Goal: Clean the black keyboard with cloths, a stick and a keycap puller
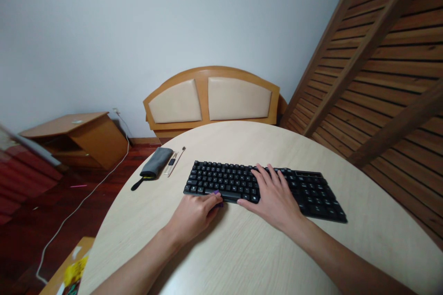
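A black keyboard (221, 177) lies on a round, pale wood-grain table (242, 258). My right hand (275, 196) rests on it with fingers spread, between the main keys and the number pad. My left hand (195, 214) is closed at the keyboard's front edge, by the space bar. Pinched in it is a small purple piece (217, 192), mostly covered by the fingers, so its kind is unclear.
Left of the keyboard lie a grey pouch (157, 161) with a black loop, a small clear-and-black item (171, 162) and a thin dark-tipped stick (177, 161). Behind stands a padded headboard (238, 97); slatted wood (380, 69) leans at right. A white cable (83, 203) crosses the floor.
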